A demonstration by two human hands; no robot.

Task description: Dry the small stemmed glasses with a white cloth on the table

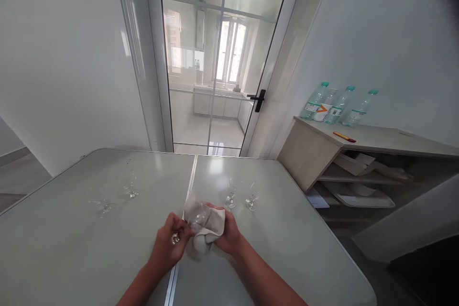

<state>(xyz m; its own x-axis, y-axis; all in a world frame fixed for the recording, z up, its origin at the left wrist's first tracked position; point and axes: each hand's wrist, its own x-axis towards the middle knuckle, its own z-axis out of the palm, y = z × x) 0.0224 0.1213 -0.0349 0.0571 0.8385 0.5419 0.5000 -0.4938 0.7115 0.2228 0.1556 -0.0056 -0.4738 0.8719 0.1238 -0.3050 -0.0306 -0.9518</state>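
My left hand (168, 243) is closed around the stem end of a clear stemmed glass (198, 214), whose shiny foot shows between the fingers. The glass is held tilted above the table, close to its centre seam. A pale grey-white cloth (216, 222) lies against the bowl and hangs down below it. My right hand (230, 235) grips this cloth from the right side; its fingertips are partly hidden behind the fabric. Just beyond my right hand, two clear stemmed glasses, one nearer the seam (231, 199) and one farther right (252, 202), stand on the table.
More stemmed glasses, a nearer one (106, 208) and a farther one (132, 193), stand on the left half of the table (71, 253). Behind it is a glazed door (211, 76) with a black handle (258, 99). On the right, a cabinet (319, 153) bears several bottles (336, 107).
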